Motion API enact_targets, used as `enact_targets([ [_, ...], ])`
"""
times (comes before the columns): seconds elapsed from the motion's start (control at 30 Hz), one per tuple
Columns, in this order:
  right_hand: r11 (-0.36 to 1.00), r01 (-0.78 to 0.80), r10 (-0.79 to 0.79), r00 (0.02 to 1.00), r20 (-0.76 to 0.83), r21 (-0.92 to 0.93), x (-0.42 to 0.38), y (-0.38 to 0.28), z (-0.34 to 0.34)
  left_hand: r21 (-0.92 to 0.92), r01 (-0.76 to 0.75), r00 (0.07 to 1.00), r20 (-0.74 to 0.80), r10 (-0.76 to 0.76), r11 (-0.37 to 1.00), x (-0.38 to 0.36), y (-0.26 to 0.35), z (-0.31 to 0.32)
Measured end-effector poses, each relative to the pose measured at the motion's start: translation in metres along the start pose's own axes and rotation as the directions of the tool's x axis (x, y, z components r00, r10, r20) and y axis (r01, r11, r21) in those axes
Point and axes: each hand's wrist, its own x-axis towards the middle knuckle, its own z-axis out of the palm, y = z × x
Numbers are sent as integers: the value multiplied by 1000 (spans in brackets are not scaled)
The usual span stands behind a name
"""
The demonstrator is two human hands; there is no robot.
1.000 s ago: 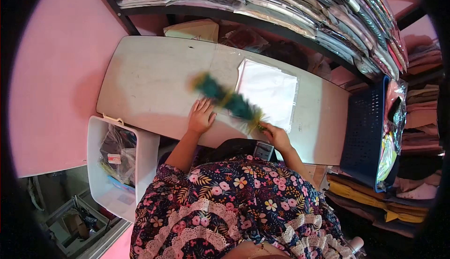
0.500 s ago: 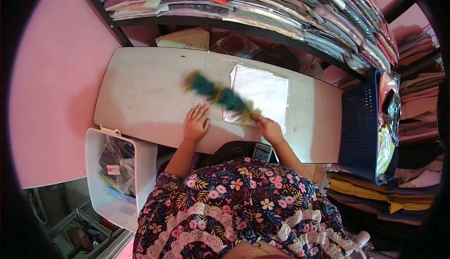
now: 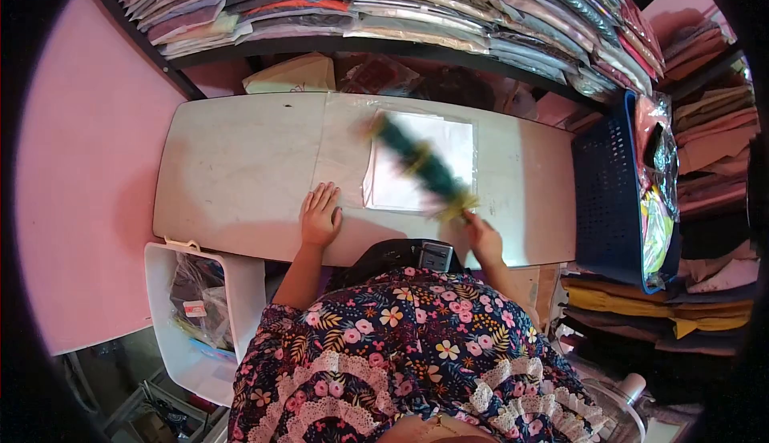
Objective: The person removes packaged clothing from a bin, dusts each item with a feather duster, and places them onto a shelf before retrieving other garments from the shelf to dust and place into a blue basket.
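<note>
Sweeping the duster (image 3: 423,167), gripped by its handle in the closed right hand (image 3: 483,239) and angled up-left from it, risks dragging the bag (image 3: 420,164) beneath off the desk (image 3: 232,163), since the left hand (image 3: 320,217), spread flat, rests beside it.

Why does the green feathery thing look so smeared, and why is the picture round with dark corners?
In the head view, the green duster is streaked by motion blur while the right hand grips its end; the left hand, flat on the table, looks sharp. The wide lens bends the table edge and shelves into curves and blacks out the corners. Lighting is even, shadows soft.
</note>
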Motion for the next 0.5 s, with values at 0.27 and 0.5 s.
enact_targets([
  [0.27,970,-13,58,982,-181,244,-4,-4,-15,43,14,999,-37,-12,999,-8,-10,5],
  [0.5,966,-58,96,985,-144,250,-21,3,4,57,48,998,-30,-47,997,-15,-8,8],
])
